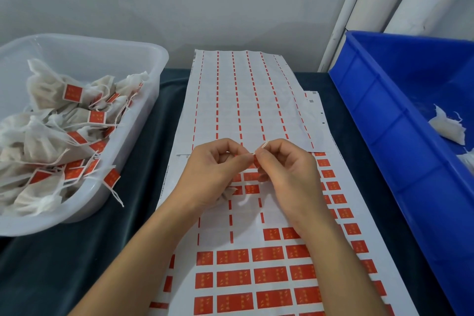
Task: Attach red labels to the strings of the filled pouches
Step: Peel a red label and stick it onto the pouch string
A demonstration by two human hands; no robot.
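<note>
— While both hands meet over the middle of the desk, what are they holding?

— The left hand (218, 164) and the right hand (284, 164) have curled fingers, with fingertips pinched together on a small red label (255, 161) and a thin white string (263, 146) whose loop pokes up just above the right thumb. A white fabric pouch (228, 194) peeks out under the left palm, mostly hidden.

— What lies beneath them?

— A long white backing sheet of red rectangular labels (269, 274), running from the desk's near edge toward the far edge. Its near part has rows of labels on it; the far part shows only thin red strips.

— And around?

— By the left edge stands a clear plastic tub (143, 120) piled with filled white pouches (46, 141), each carrying a red tag on its string. By the right edge sits a blue plastic crate (384, 115) with a few white pouches (448, 128) inside. A dark green cloth (77, 251) covers the desk (143, 226).
</note>
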